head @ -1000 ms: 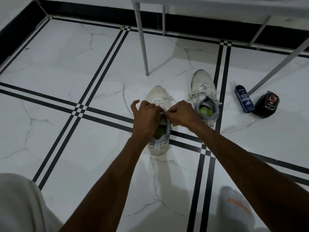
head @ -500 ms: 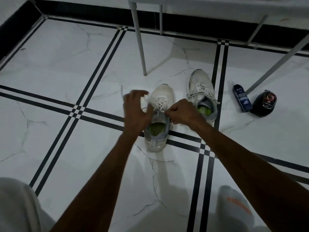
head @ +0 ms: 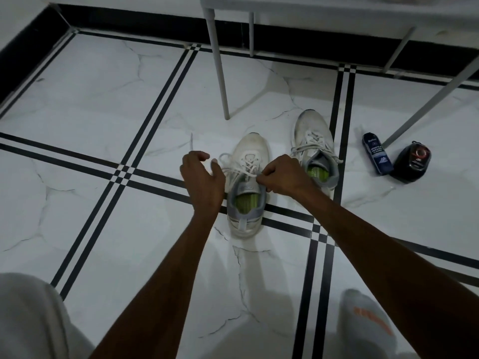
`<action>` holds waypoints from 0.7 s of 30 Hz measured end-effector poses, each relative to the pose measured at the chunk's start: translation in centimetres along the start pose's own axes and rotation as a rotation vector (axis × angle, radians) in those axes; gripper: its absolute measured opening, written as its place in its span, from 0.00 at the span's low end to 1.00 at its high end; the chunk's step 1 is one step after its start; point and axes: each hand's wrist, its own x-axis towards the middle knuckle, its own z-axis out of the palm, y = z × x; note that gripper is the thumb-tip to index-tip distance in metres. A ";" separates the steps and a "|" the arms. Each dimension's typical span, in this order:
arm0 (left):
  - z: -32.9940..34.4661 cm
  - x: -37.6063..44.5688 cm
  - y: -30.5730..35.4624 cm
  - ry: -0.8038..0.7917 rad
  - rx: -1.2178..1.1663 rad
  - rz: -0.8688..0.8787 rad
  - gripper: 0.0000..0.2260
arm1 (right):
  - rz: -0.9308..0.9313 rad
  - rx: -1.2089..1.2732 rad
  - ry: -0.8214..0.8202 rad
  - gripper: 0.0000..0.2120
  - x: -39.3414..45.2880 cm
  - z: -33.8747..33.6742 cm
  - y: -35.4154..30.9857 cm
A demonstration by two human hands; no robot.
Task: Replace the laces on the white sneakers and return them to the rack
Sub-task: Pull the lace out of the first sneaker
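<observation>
right hand (head: 281,174) pinches flat lace (head: 243,164)

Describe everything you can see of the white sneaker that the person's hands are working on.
The white low-top sneaker with grey collar stands upright on the marble-look tiled floor, toe pointing away, heel over a black stripe. Its insole is bright green and a grey pull strip runs down the heel. White laces cross loosely. The right hand pinches a lace near the tongue; the left hand curls beside it.
</observation>
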 end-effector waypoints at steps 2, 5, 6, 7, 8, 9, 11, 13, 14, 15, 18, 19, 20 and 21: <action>0.5 -0.5 0.3 -0.226 0.015 0.153 0.17 | -0.002 -0.008 -0.003 0.13 0.0 0.0 -0.2; 1.6 -0.7 0.4 -0.466 0.222 0.345 0.12 | -0.015 -0.020 -0.015 0.15 -0.1 0.0 -0.4; 1.7 -0.8 0.2 -0.454 0.240 0.346 0.08 | -0.008 -0.011 -0.015 0.14 -0.2 0.0 -0.4; 1.6 -0.9 0.2 -0.404 0.191 0.299 0.05 | 0.015 0.023 -0.021 0.12 -0.2 0.0 -0.3; 1.3 -0.9 0.3 -0.320 0.113 0.193 0.04 | 0.047 0.065 -0.027 0.11 -0.3 0.0 -0.2; 0.7 -0.6 0.4 -0.222 0.027 0.062 0.04 | 0.074 0.090 -0.030 0.10 -0.4 0.0 -0.2; -0.5 0.8 0.4 -0.047 -0.050 -0.163 0.06 | 0.086 0.074 -0.023 0.10 -0.5 0.1 -0.1; -1.6 2.0 -0.2 0.015 0.030 -0.321 0.10 | 0.081 0.026 -0.017 0.11 -0.8 0.0 -0.3; -2.0 2.3 -0.4 0.023 0.070 -0.393 0.15 | 0.081 0.014 -0.014 0.11 -0.9 -0.1 -0.6; -2.2 2.4 -0.8 0.006 0.088 -0.455 0.22 | 0.084 0.011 -0.011 0.11 -0.9 -0.1 -0.8; -1.8 0.6 -1.0 -0.019 0.064 -0.298 0.32 | 0.075 -0.070 0.014 0.12 -1.0 0.2 -1.1; -1.4 -0.5 -0.8 -0.030 0.068 -0.161 0.27 | 0.055 -0.107 0.030 0.13 -1.0 0.3 -1.1; -0.9 -1.5 -0.2 -0.081 0.103 -0.041 0.23 | 0.033 -0.126 0.052 0.13 -0.8 0.5 -1.2; -0.3 -2.3 0.3 -0.163 0.130 0.066 0.19 | 0.011 -0.137 0.072 0.14 -0.7 0.7 -1.2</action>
